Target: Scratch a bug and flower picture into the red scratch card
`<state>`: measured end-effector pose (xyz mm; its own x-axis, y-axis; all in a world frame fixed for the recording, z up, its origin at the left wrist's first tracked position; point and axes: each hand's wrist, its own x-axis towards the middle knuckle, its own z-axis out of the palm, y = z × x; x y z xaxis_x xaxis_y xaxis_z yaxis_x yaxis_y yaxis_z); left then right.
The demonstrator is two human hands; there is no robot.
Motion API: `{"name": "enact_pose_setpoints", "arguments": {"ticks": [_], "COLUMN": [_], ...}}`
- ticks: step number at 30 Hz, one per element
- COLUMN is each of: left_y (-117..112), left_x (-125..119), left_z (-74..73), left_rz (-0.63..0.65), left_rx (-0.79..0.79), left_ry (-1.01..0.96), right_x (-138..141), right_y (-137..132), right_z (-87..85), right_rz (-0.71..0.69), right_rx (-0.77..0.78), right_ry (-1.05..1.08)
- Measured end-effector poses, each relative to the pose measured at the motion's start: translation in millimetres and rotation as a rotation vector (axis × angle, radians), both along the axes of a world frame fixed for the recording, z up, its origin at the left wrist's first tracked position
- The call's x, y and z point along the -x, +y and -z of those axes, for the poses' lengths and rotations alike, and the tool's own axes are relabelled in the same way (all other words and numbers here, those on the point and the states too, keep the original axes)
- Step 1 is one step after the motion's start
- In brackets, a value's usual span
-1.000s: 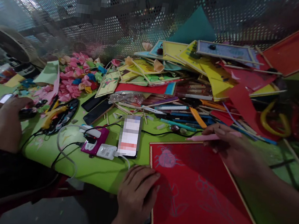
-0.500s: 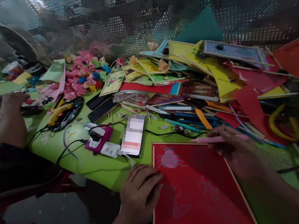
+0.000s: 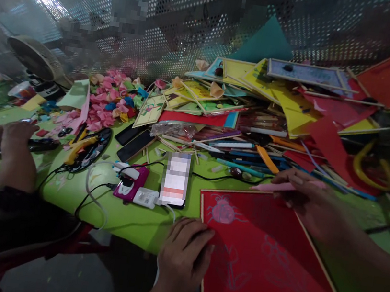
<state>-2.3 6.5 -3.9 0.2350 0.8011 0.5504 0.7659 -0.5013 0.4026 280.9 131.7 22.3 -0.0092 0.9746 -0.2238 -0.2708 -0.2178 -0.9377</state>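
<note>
A red framed board (image 3: 265, 262) with thin wooden strips along its edges lies at the table's front right. Pale pencil-like lines on it show a ladybird, partly coloured pink, and two flowers. My left hand (image 3: 183, 255) grips the board's left edge with bent fingers; its thumb side is partly hidden. Above the board's top right edge, my right hand (image 3: 303, 200) holds a pink pen (image 3: 279, 186) almost level, its tip pointing left. The pen's tip appears to be off the drawing.
Left of the board lie a lit phone (image 3: 175, 182), a purple power strip (image 3: 141, 177) with chargers and cables, and a yellow glue gun (image 3: 80, 149). Markers, sticks and framed pictures (image 3: 295, 107) pile up behind. Another person's hands (image 3: 18, 135) rest at far left, near a fan (image 3: 36, 61).
The whole view has shifted slightly, so things sit a little lower and further right. Both hands keep their holds, and the drawing looks the same.
</note>
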Motion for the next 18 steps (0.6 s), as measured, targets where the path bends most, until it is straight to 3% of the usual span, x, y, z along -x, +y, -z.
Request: {"name": "enact_pose_setpoints", "arguments": {"ticks": [18], "left_y": [-1.3], "left_x": [-1.4], "left_z": [-2.6], "left_rz": [-0.016], "left_rx": [0.018], "left_ry": [0.017], "right_x": [-3.4], "right_y": [-0.1], "right_z": [7.9], "right_rz": [-0.027], "right_rx": [-0.007], "right_ry": [0.035]}}
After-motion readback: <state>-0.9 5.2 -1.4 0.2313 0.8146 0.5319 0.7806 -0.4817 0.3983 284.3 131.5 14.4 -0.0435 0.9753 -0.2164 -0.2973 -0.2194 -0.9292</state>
